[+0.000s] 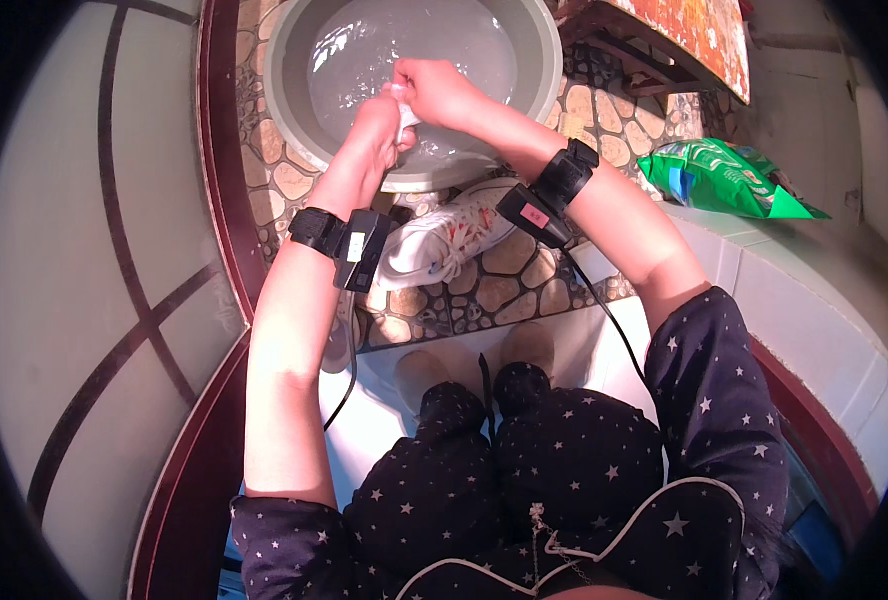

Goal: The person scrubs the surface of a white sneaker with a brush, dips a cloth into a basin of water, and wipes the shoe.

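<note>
A round grey basin at the top of the view holds cloudy water with some bubbles. Over its near part, my left hand grips a small wet white cloth. My right hand holds the same cloth from the other side, and the two hands touch or nearly touch. Part of the cloth is hidden inside my fingers. A black device is strapped on each of my wrists. Just below the basin, a white sneaker with loose laces lies on the stone-patterned floor.
A worn wooden stool with flaking paint stands at the upper right. Below it, a green plastic packet lies on a tiled ledge. A dark red door frame runs along the left. Black cables hang from both wrist devices.
</note>
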The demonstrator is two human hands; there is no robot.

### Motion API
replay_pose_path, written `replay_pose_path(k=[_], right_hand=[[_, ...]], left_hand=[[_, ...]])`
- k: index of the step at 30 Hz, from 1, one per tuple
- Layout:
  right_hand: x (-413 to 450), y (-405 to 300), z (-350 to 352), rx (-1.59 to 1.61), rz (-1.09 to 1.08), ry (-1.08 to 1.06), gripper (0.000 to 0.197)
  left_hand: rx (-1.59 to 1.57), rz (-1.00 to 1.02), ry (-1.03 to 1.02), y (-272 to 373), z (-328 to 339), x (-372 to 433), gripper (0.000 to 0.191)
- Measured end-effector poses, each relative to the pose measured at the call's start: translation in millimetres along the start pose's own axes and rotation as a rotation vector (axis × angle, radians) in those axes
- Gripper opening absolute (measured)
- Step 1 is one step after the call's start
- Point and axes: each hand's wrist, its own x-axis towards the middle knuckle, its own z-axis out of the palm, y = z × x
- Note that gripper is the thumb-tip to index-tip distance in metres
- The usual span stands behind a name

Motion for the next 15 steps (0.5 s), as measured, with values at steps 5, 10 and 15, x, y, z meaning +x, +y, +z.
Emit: replay_pose_path(k=[5, 10, 15], right_hand=[[6.4, 12.7, -12.4, -0.166, 0.087, 0.089, 0.012], [-2.1, 31.0, -21.2, -0.784, 0.157, 0.279, 0.021], [-1.0, 22.6, -8.0, -0.478, 0.24, -0.164, 0.023]], left_hand=[[-0.007, 0.082, 0.145, 6.5, 11.6, -14.4, 0.035], [0.167, -0.052, 0.2, 6.6, 9.0, -18.7, 0.044], [0.025, -0.152, 0.134, -2.0, 15.0, -23.3, 0.042]])
